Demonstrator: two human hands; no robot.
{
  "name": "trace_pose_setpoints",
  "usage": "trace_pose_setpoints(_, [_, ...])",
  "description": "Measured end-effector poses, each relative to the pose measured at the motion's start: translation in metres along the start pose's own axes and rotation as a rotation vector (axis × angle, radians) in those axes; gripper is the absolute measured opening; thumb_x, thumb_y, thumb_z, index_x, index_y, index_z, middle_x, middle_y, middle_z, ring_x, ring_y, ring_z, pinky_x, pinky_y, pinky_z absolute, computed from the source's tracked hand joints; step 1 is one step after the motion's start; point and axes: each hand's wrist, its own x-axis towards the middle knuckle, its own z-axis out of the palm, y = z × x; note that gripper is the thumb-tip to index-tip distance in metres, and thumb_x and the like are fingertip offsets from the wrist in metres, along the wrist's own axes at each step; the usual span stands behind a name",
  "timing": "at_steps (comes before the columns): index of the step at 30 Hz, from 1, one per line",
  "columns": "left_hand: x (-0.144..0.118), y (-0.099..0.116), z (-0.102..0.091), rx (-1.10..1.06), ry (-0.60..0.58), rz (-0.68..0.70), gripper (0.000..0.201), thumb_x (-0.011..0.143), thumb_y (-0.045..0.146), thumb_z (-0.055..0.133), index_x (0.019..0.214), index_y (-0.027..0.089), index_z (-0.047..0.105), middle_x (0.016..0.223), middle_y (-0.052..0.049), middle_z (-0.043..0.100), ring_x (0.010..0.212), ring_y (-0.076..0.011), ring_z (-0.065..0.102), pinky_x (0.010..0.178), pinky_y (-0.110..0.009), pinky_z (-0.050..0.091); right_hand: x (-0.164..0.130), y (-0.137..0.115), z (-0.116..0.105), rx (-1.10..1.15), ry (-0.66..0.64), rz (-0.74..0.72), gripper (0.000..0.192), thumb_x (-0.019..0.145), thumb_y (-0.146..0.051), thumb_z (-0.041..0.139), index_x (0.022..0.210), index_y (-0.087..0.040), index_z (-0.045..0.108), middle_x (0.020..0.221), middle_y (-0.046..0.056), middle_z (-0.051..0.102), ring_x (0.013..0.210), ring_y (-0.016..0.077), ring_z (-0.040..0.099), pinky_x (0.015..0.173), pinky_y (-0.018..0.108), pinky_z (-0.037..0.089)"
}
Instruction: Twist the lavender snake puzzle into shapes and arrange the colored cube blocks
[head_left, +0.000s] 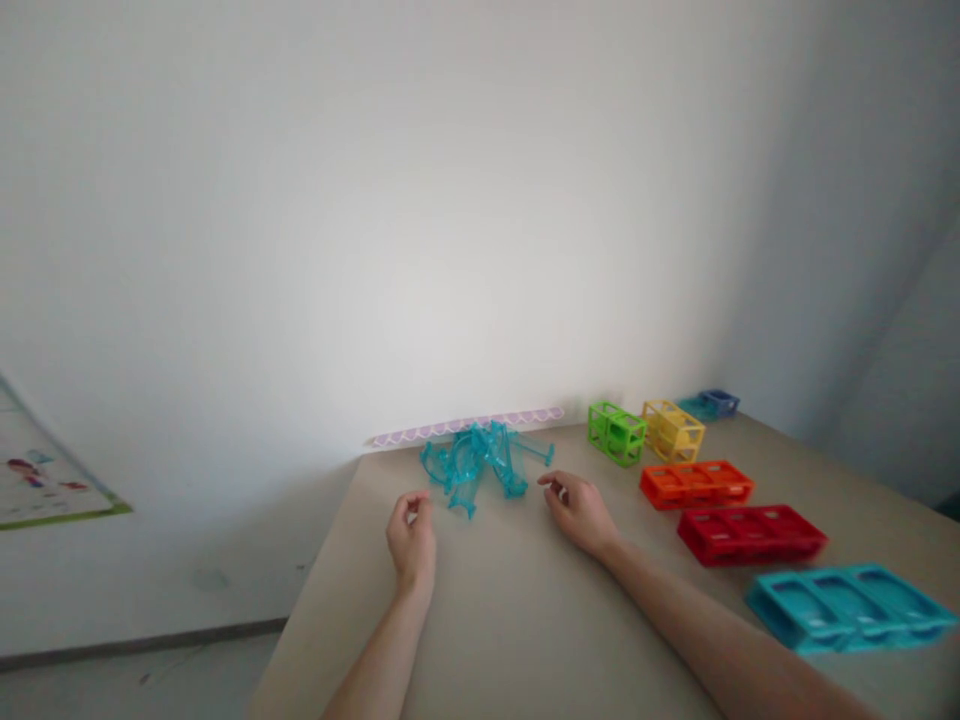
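My left hand (412, 535) rests over the near left of the table with fingers loosely curled and a gap between thumb and fingers; nothing shows in it. To its upper right lies a pile of translucent teal plastic toy track pieces (480, 460), some with forked ends. On the other side of that pile is my right hand (579, 508), forefinger reaching toward the pieces, thumb slightly apart, holding nothing visible. Neither hand appears to touch the pile.
On the right of the table (480, 640) stand open plastic frame blocks: green (616, 433), yellow (673, 431), orange (696, 484), red (752, 534) and light blue (849, 607). A dark blue block (719, 402) sits in the far corner. A patterned lilac strip (469, 427) runs along the wall.
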Motion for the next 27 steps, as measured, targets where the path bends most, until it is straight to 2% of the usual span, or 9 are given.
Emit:
trace_pose_setpoints(7, [0.014,0.000,0.003,0.019,-0.032,-0.026,0.022,0.069,0.033,0.056,0.080,0.016,0.064,0.074,-0.003,0.063,0.071,-0.0189,0.059,0.063,-0.027,0.046,0.005,0.004,0.009,0.011,-0.020,-0.029,0.029,0.085,-0.023,0.044,0.098,-0.017,0.068,0.084,0.004,0.069,0.067,0.0174,0.063,0.069,0.028,0.047])
trace_pose_setpoints(16, [-0.005,0.009,0.006,0.074,-0.240,-0.029,0.025,0.071,0.040,0.061,0.078,0.017,0.068,0.069,-0.001,0.062,0.061,-0.0162,0.058,0.057,-0.024,0.045,0.010,0.010,0.021,0.061,-0.006,0.029,0.026,0.086,-0.024,0.046,0.098,-0.018,0.068,0.091,0.006,0.070,0.069,0.0169,0.063,0.066,0.027,0.046])
trace_pose_setpoints(23, [0.000,0.002,0.012,0.069,-0.196,-0.040,0.024,0.070,0.040,0.061,0.076,0.018,0.068,0.069,-0.002,0.062,0.063,-0.0174,0.059,0.057,-0.025,0.044,0.007,0.013,0.019,0.090,0.012,0.028,0.024,0.084,-0.025,0.048,0.093,-0.019,0.070,0.081,0.004,0.071,0.065,0.0172,0.063,0.064,0.026,0.045])
trace_pose_setpoints(27, [0.003,0.000,0.014,0.060,-0.150,-0.025,0.023,0.069,0.039,0.061,0.075,0.018,0.067,0.068,-0.002,0.063,0.062,-0.0174,0.058,0.055,-0.025,0.044,0.022,0.019,0.019,0.103,0.132,0.092,0.025,0.082,-0.025,0.048,0.089,-0.017,0.070,0.076,0.006,0.071,0.066,0.0190,0.064,0.066,0.027,0.046])
